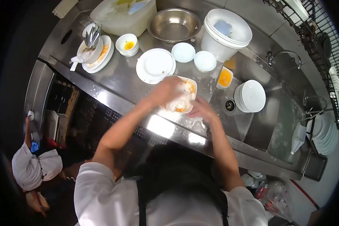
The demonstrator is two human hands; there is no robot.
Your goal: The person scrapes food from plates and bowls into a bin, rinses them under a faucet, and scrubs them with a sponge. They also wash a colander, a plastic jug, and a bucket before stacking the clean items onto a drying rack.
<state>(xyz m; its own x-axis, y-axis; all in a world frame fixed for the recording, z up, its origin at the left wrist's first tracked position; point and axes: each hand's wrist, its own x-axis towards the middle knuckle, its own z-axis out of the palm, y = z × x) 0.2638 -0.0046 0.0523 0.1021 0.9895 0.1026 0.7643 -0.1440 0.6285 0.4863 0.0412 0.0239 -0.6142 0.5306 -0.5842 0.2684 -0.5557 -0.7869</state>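
Both my hands are at a square white bowl [194,83] with orange and white food scraps or crumpled tissue [182,98] in it. My left hand [168,90] reaches over the bowl's left side, blurred by motion, and its fingers cannot be made out. At the lower right side, my right hand [201,109] holds the bowl's rim. Just behind the bowl lies a white plate [154,64] with small scraps. Two small pale bowls [183,52] [205,61] stand to its right.
Behind are a steel basin [174,25], a white bucket [224,37] and a cloudy tub [120,20]. Stacked bowls with cutlery [91,47] stand left. Right are an orange-filled container [225,78], stacked white dishes [252,96] and a faucet [286,52]. Another person [35,165] is at lower left.
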